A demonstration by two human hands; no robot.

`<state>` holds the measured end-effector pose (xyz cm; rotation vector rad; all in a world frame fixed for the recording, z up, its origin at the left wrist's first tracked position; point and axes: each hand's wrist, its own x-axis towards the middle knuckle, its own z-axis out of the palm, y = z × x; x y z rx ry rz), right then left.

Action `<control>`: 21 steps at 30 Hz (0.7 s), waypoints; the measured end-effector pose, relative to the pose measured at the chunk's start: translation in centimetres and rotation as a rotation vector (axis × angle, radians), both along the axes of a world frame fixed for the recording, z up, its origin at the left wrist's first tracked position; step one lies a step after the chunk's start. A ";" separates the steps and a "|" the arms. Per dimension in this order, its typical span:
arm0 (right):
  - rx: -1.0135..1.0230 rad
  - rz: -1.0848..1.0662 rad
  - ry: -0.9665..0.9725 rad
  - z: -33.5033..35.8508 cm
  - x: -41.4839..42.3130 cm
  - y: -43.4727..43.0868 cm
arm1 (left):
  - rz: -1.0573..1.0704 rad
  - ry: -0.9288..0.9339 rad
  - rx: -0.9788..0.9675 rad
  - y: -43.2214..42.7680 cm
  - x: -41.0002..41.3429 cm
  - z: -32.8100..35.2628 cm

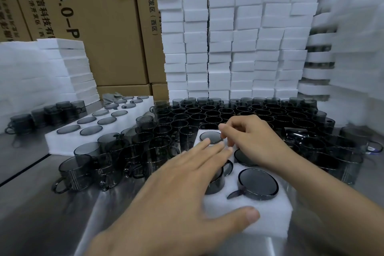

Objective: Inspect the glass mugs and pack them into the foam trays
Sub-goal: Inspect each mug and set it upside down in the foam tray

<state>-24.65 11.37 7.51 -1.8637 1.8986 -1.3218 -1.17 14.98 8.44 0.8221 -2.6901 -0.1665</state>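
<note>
A white foam tray point(268, 220) lies on the steel table in front of me, with dark glass mugs set bottom-up in its holes. One such mug point(258, 185) sits near the front right, another point(211, 137) at the far end. My left hand point(176, 191) lies flat with straight fingers over a mug point(218, 181) in the tray's left column, its thumb on the foam. My right hand point(247, 137) hovers over the tray's far part with fingers loosely curled; nothing shows in it.
Many loose smoky mugs point(239, 112) crowd the table behind and beside the tray. A filled foam tray point(62, 143) lies at left. Stacks of foam trays point(228, 37) and cardboard boxes point(99, 27) rise behind. Bare steel table point(41, 214) shows at front left.
</note>
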 end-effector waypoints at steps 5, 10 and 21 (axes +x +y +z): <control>0.005 -0.011 0.017 0.0 0.1 -0.1 | -0.046 -0.066 0.000 -0.9 -0.2 -0.7; 0.006 -0.019 0.057 0.0 0.2 -0.1 | -0.116 -0.121 0.004 -1.3 0.0 -1.1; -0.012 0.008 0.071 0.1 0.2 0.1 | -0.068 0.069 0.247 -1.4 0.7 -1.3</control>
